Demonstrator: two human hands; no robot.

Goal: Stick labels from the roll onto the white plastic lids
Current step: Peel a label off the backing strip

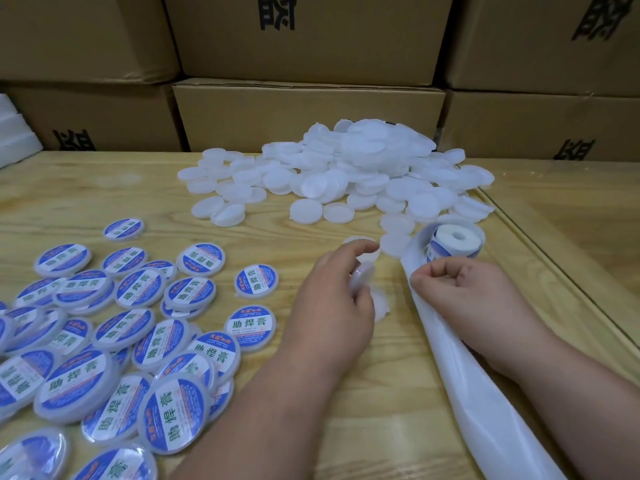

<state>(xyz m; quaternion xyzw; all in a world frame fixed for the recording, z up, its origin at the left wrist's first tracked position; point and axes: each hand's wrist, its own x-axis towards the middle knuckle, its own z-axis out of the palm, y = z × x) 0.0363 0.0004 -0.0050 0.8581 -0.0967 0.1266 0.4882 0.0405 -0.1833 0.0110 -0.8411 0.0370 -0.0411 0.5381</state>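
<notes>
So the thing that mattered here was how the roll (453, 242) sat relative to the hands: it was just past the right hand (460, 292), a bit far and to the right of centre, lying on its side with the core hole facing up toward the camera. The backing strip (478, 386) ran from it back toward the near edge, passing right under that hand's fingertips, so its long axis was basically far-to-near, leaning right. The right hand looked curled, pinching at the strip's edge next to the roll, probably picking at a label, though I couldn't make out the label itself. The left hand (337, 299) was just left of that, fingers curled round a blank lid (362, 277) held on edge, with a couple more blanks lying under and beyond it. So the lid was close beside the peel point and the right hand was clearly the nearer one to the roll. The blank pile (346, 168) sat far centre, the finished lids (131, 337) near left, all on the table (381, 427).
</notes>
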